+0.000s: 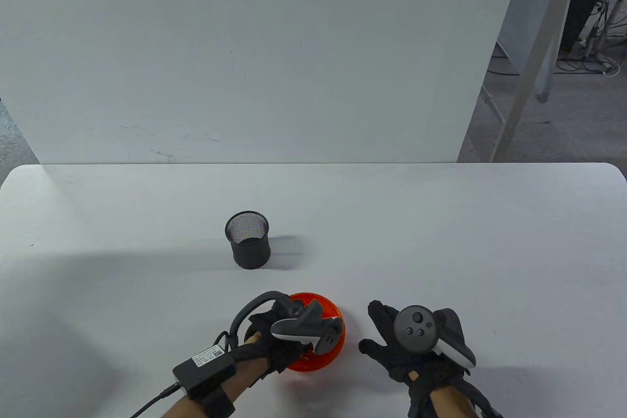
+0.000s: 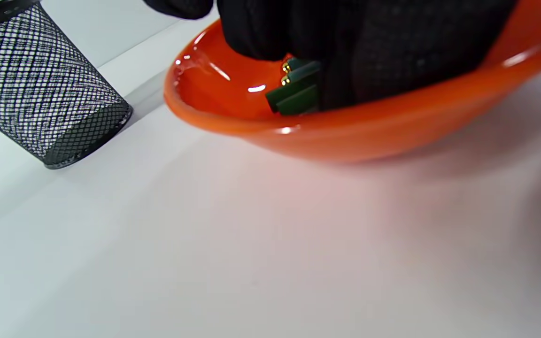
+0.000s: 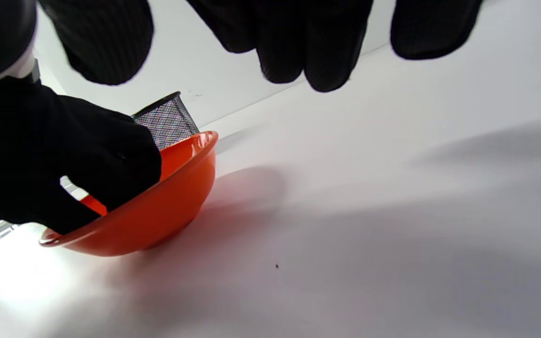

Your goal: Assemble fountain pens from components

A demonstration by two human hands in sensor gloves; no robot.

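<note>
- The left hand (image 1: 281, 334) reaches down into the orange bowl (image 1: 329, 312), its gloved fingers (image 2: 345, 51) bunched over the dark green pen parts (image 2: 296, 89) lying inside; gold bands glint on the ends of those parts.
- Whether those fingers actually pinch a part or only rest on the pile I cannot tell: the glove hides the contact.
- The pen parts sit low in the bowl, right under the left fingertips, and only their ends peek out from beneath the glove.
- The right hand (image 1: 406, 347) sits just beside the bowl on its far side from the left wrist, fingers (image 3: 317, 51) spread and fairly straight, holding nothing.
- From the right wrist view its fingertips hang above the white table (image 1: 441, 241) and seem clear of it.
- Beyond the left fingers, further out on the table, stands a black mesh pen cup (image 1: 248, 240), upright and apart from the bowl.
- Past the table's far edge rises a white board (image 1: 254, 45).
</note>
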